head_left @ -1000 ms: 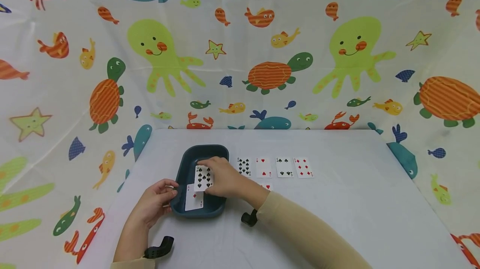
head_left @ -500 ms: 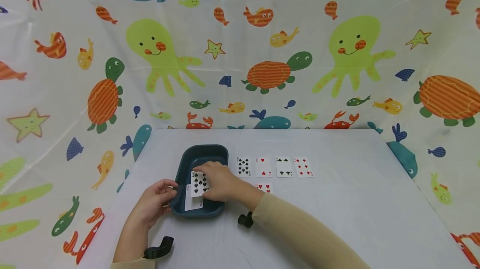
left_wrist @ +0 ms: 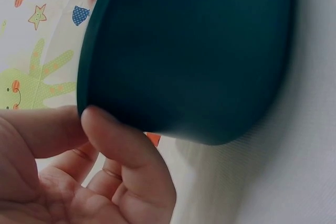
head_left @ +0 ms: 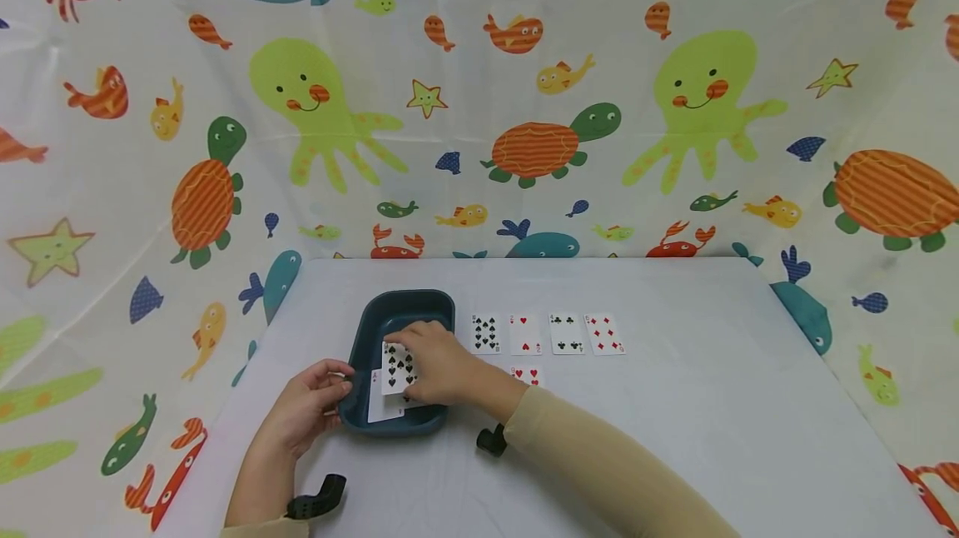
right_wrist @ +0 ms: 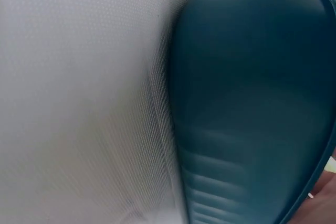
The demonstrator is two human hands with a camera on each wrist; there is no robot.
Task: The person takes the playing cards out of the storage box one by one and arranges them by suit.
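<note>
A dark teal plastic tray [head_left: 362, 346] stands on the left part of the table. At its left rim my left hand [head_left: 310, 405] pinches the edge between thumb and forefinger, as the left wrist view shows close up on the tray wall [left_wrist: 194, 51]. Reaching in from the right, my right hand [head_left: 440, 365] holds a spades playing card [head_left: 397, 371] by its edges inside the tray. Beneath it lies another card [head_left: 382, 407], partly covered. Mostly tray wall [right_wrist: 252, 77] fills the right wrist view, with a bit of the hand at the right edge.
Right of the tray, cards lie face up in a row: a spades card [head_left: 485, 335], a two of hearts [head_left: 526, 336], a clubs card [head_left: 567, 335] and a diamonds card [head_left: 604, 335]. Below them, a hearts card [head_left: 529, 376] is partly hidden by my right forearm.
My right hand has moved slightly left and lower with the spades card, covering more of the card beneath. A bit of another card now shows under the fingers. My left hand stays at the rim.
</note>
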